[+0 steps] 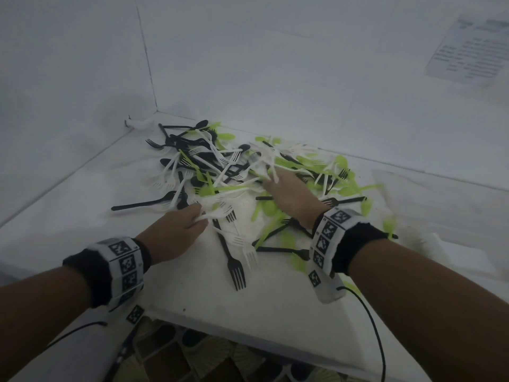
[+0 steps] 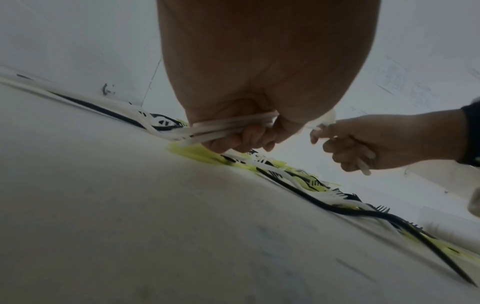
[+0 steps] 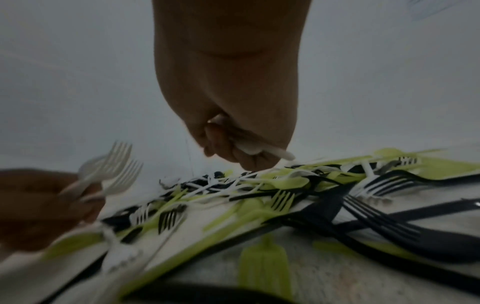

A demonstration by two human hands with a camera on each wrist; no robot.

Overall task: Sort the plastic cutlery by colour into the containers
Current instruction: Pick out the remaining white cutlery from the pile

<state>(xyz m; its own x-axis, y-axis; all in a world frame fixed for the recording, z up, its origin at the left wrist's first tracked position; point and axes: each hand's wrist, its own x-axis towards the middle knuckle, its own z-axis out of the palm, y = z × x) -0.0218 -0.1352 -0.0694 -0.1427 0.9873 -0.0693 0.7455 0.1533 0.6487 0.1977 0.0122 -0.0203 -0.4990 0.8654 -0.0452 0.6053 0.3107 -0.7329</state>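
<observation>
A loose pile [image 1: 248,175] of plastic cutlery in three colours, black, white and lime green, lies on the white table [image 1: 192,293], too tangled for a full count. It spreads from the far corner at 11 o'clock across to 3 o'clock.

Two hands are in it. The left hand [image 1: 176,232], at 7 o'clock from the pile's middle, has its fingers curled round a bundle of white forks [image 2: 233,127]; the left wrist view shows several white handles crossing its palm, and the right wrist view shows at least two sets of white tines [image 3: 116,164] fanning up out of it. The right hand [image 1: 292,194], over the pile's middle, grips a white piece [image 3: 262,150] in curled fingers, one end poking out past the fist; which kind of piece it is cannot be told.

Nearest the person, at 6 o'clock, one black fork [image 1: 234,260] and one white fork [image 1: 248,252] lie side by side, tines toward the table's near edge. One long black spoon [image 1: 143,204] juts out at 9 o'clock.

Two white walls meet at the far corner at 11 o'clock and hem the pile at the back. A printed sheet [image 1: 473,51] hangs on the right wall at 2 o'clock. Bare table lies at 9 o'clock and along the near edge at 6 o'clock. Each wrist wears a marker band [image 1: 124,268] with a black cable [image 1: 369,312] trailing off the near edge.
</observation>
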